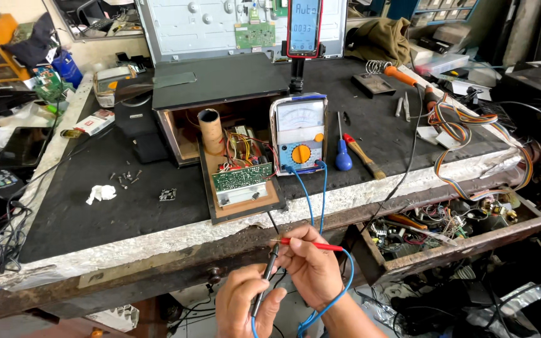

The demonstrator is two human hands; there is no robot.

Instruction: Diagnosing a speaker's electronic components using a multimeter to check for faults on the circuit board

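Fingers of left hand (245,307) clamped on black probe (265,280), right hand (311,266) pinching red probe (311,245), analog meter (299,133) beyond on workbench (95,206)

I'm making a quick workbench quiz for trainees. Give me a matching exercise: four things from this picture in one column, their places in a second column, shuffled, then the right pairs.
Things:
1. red probe
2. black probe
3. analog multimeter
4. blue-handled screwdriver

Places:
A. lying on the bench, just right of the meter
B. in the left hand
C. standing on the bench beside the open wooden case
D. in the right hand

Pairs: 1-D, 2-B, 3-C, 4-A
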